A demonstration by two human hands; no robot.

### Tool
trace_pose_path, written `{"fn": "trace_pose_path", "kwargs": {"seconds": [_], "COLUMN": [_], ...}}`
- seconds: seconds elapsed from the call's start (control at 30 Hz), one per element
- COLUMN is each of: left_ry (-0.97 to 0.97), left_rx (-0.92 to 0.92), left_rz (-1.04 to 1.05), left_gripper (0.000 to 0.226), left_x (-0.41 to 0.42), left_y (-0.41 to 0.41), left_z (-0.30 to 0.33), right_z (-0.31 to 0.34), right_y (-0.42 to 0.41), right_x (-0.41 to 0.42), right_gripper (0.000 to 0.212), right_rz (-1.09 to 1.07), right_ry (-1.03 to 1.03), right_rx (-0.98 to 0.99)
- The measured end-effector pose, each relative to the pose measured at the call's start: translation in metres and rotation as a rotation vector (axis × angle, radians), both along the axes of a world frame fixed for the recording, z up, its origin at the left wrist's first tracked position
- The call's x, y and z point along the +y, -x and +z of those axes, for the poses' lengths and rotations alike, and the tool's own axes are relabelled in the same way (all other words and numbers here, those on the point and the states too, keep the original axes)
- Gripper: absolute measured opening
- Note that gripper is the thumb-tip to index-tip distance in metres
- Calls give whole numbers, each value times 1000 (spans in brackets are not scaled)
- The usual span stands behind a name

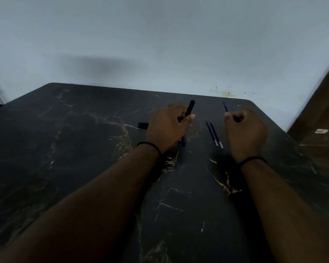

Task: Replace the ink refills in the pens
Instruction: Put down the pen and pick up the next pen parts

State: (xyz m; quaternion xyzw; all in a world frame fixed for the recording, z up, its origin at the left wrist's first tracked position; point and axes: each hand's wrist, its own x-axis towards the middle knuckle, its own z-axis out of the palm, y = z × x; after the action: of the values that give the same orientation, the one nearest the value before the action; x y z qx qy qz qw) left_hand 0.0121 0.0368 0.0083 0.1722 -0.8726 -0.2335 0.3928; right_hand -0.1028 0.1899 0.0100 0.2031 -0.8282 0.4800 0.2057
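My left hand (pixel 167 128) is shut on a black pen barrel (pixel 190 109) that sticks up and away past my thumb. A blue pen part (pixel 182 142) lies on the table half hidden under this hand. My right hand (pixel 244 133) is closed in a fist around a thin blue ink refill (pixel 225 106), whose end pokes out above the fingers. Two more blue refills (pixel 214 133) with pale tips lie side by side on the table between my hands. A small dark blue cap (pixel 143 125) lies left of my left hand.
The black marble-patterned table (pixel 84 149) stands against a pale wall (pixel 160 44). A brown wooden surface (pixel 323 114) rises at the table's right edge. Both wrists wear black bands.
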Motion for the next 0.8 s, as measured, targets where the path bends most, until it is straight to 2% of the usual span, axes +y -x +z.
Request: {"fn": "trace_pose_path", "kwargs": {"seconds": [0.17,0.3,0.5,0.67,0.73,0.8], "left_ry": [-55,-76,-69,-85,-95,-99], "left_rx": [30,45,40,27,19,25], "left_rz": [31,38,56,44,46,50], "left_gripper": [24,24,23,24,25,24], "left_x": [-1,-2,0,0,0,-1], "left_y": [-1,-1,-1,-1,-1,-1], "left_z": [-2,-3,-3,-2,-2,-3], "right_z": [-3,-3,-6,-10,-11,-8], "right_y": [12,13,15,18,18,15], "right_x": [4,4,-1,-1,-2,-4], "right_gripper": [35,29,37,35,26,19], "right_rz": [42,50,88,78,70,67], "right_ry": [-279,-386,-417,-422,-364,-212], "right_rx": [-96,-157,-193,-187,-165,-133]}}
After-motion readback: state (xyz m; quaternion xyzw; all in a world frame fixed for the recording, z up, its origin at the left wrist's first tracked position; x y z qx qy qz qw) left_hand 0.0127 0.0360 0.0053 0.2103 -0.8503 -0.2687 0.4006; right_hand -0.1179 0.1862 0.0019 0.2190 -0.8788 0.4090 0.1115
